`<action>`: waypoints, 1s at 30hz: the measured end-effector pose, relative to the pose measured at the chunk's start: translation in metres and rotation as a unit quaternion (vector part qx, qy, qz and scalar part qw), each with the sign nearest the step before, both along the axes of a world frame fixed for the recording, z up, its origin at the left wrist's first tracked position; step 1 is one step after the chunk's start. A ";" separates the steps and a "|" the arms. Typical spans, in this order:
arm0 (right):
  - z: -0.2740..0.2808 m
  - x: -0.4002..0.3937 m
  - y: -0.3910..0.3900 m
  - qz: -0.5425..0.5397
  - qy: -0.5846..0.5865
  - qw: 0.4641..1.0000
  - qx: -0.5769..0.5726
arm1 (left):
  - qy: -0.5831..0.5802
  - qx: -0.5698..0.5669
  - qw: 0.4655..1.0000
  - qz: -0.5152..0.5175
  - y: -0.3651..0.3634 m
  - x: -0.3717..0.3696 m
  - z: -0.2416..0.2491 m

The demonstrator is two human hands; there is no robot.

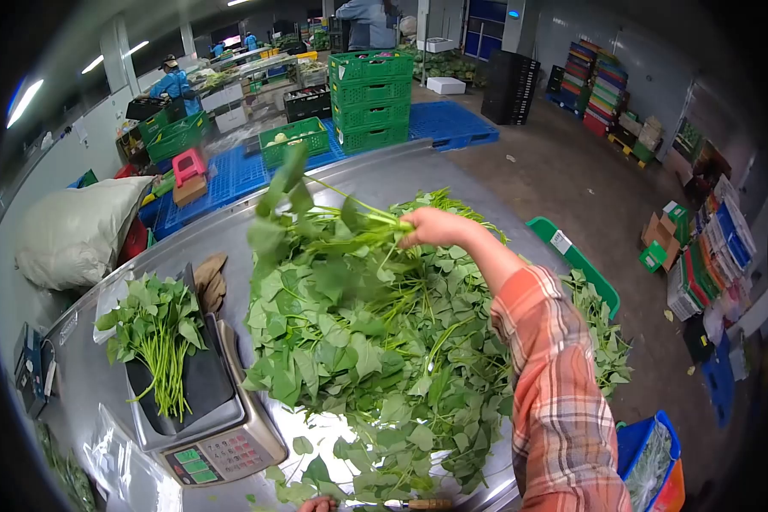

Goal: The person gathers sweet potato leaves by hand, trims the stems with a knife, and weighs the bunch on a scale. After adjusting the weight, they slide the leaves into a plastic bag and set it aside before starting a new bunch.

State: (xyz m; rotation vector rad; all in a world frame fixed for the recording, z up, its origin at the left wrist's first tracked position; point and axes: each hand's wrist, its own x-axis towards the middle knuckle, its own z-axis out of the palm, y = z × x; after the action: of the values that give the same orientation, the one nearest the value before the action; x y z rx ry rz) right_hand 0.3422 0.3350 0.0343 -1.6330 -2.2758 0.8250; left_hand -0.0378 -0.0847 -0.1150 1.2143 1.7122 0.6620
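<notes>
My right hand (439,229) is closed around the stems of a bunch of leafy greens (350,224), held over the far part of a large heap of the same greens (358,341). The leaves at the bunch's left end are smeared by motion. Only a small part of my left hand (318,505) shows at the bottom edge, close to the heap's near leaves; its fingers are mostly cut off. A wooden handle (428,504) lies to the right of it. On the left, a bundle of greens (158,341) rests on the dark tray of a digital scale (222,452).
A brown glove or cloth (211,282) lies behind the scale on the metal table (230,226). Green crates (371,98) are stacked beyond the far edge, on blue pallets (452,121). A green crate (576,264) and a blue bin (648,448) stand at the right.
</notes>
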 end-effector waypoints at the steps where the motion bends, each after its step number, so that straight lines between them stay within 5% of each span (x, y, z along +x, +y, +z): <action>1: 0.003 0.003 0.001 -0.009 0.080 0.997 0.001 | -0.019 0.011 1.000 0.002 -0.002 0.002 -0.003; 2: 0.004 0.004 -0.001 0.010 0.085 0.991 0.104 | -0.032 -0.002 0.999 0.016 -0.003 0.003 -0.005; 5: -0.017 0.011 0.005 -0.031 0.375 0.922 0.095 | -0.054 -0.025 0.997 0.042 -0.004 0.004 -0.005; 9: -0.007 0.015 -0.027 -0.214 0.465 0.843 0.165 | -0.049 -0.031 0.998 0.020 0.000 0.007 -0.010; 15: -0.130 0.015 -0.082 -0.241 0.195 0.939 0.147 | -0.123 -0.049 0.991 0.028 0.008 0.020 -0.007; 16: -0.139 0.007 -0.082 -0.240 0.017 0.969 0.058 | -0.111 -0.051 0.992 0.013 0.008 0.020 -0.003; 19: -0.147 -0.008 -0.068 -0.264 -0.115 0.955 0.068 | -0.118 -0.045 0.992 0.004 0.006 0.019 -0.005; 22: -0.123 -0.027 -0.068 -0.342 -0.133 0.930 -0.009 | -0.088 0.000 0.996 -0.015 0.006 0.015 0.000; 25: -0.140 -0.022 -0.063 -0.320 -0.127 0.938 0.030 | -0.088 0.002 0.996 -0.006 0.000 0.011 -0.001; 30: -0.096 0.024 -0.061 -0.262 0.041 0.963 -0.041 | -0.074 -0.019 0.997 -0.015 -0.007 0.010 0.006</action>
State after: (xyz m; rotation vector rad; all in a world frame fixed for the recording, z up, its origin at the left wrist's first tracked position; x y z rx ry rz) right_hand 0.3666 0.2742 -0.0617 -2.0573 -1.6428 0.8336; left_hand -0.0281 -0.0914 -0.1090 1.1326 1.5740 0.6811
